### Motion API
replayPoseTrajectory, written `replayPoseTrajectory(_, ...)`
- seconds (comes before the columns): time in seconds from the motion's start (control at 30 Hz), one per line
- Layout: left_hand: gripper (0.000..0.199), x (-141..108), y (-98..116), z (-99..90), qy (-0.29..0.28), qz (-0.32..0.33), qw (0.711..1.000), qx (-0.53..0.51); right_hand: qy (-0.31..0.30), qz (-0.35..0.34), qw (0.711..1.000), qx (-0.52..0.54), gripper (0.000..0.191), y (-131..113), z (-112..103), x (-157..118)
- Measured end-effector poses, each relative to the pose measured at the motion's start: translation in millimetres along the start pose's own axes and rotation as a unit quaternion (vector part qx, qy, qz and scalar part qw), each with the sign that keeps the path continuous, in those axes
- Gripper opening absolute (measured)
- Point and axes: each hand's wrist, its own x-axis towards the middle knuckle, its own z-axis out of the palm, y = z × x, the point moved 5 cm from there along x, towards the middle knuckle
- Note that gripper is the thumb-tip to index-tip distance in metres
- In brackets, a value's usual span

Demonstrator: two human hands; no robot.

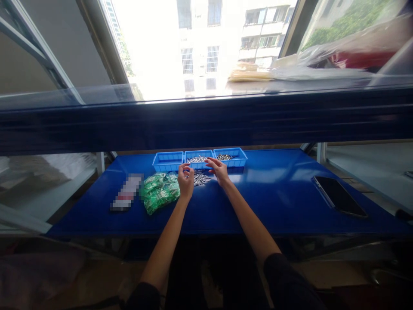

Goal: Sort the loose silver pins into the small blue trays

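My left hand point(186, 180) is raised in front of the middle blue bin, its fingers curled with thumb and fingertips close together; whatever it may hold is too small to name. To its right, my right hand point(219, 170) reaches inward over the table, fingers bent and thumb near the forefinger, and nothing can be made out in it. Between the hands a pile of thin metal pins point(201, 178) lies on the blue table. The middle bin point(204, 165) and the right bin point(237, 162) hold small metal parts. Beside my left hand lie green plastic bags point(159, 193).
The left blue bin point(167, 162) shows a bare bottom. A blurred-out flat item point(127, 192) lies left of the bags. A dark phone point(340, 196) is at the table's right. A dark blue shelf beam point(206, 122) crosses above the bins.
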Motion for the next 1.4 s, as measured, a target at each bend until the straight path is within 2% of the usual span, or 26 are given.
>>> replayPoseTrajectory(0.07,0.023,0.0,0.0,0.9,-0.004,-0.002,1.000,-0.003,-0.031,0.006,0.999,-0.012,0.034,0.1,3.6,-0.2)
replayPoseTrajectory(0.13,0.023,0.1,-0.1,1.2,-0.007,-0.004,1.000,-0.003,-0.033,0.007,0.998,-0.055,0.033,1.2,3.6,-0.6)
replayPoseTrajectory(0.23,0.022,0.5,-0.6,0.0,-0.002,-0.005,1.000,0.000,-0.023,-0.029,0.983,-0.182,0.028,1.4,-0.3,-1.9)
replayPoseTrajectory(0.3,0.023,1.1,-1.4,-1.4,0.004,-0.005,1.000,0.007,-0.013,-0.072,0.947,-0.313,0.021,0.3,-3.1,-3.9)
replayPoseTrajectory(0.4,0.022,2.0,-3.3,-2.4,0.007,-0.005,1.000,0.017,-0.018,-0.106,0.876,-0.469,0.015,1.4,-3.1,-7.6)
replayPoseTrajectory(0.47,0.022,2.2,-4.2,-2.2,0.005,-0.004,1.000,0.024,-0.050,-0.126,0.856,-0.498,0.016,2.4,1.9,-10.1)
replayPoseTrajectory(0.63,0.019,0.3,-0.7,1.0,-0.014,0.017,0.999,0.040,-0.144,-0.228,0.830,-0.488,0.020,-1.2,21.6,-18.3)
replayPoseTrajectory(0.73,0.018,-1.5,3.0,2.9,-0.023,0.030,0.998,0.044,-0.165,-0.227,0.821,-0.497,0.030,1.9,25.6,-18.8)
replayPoseTrajectory(0.8,0.018,-1.9,4.0,3.1,-0.024,0.032,0.998,0.046,-0.163,-0.219,0.820,-0.503,0.031,4.8,26.4,-17.7)
replayPoseTrajectory(1.03,0.016,0.9,0.7,-1.5,-0.012,0.046,0.995,0.083,-0.127,-0.222,0.835,-0.488,0.017,9.6,31.2,-15.1)
replayPoseTrajectory(1.13,0.016,-1.4,1.9,-0.8,-0.021,0.082,0.985,0.148,-0.110,-0.215,0.840,-0.485,0.015,9.2,31.8,-14.6)
replayPoseTrajectory(1.2,0.017,-5.3,3.6,4.2,-0.051,0.119,0.970,0.207,-0.103,-0.213,0.849,-0.473,0.014,8.0,31.8,-14.2)
replayPoseTrajectory(1.3,0.019,-11.3,3.7,12.7,-0.098,0.156,0.949,0.255,-0.092,-0.207,0.881,-0.416,0.015,5.0,31.2,-13.5)
replayPoseTrajectory(1.4,0.015,-13.3,2.0,14.0,-0.095,0.163,0.948,0.257,-0.082,-0.192,0.931,-0.300,0.021,2.0,30.8,-13.1)
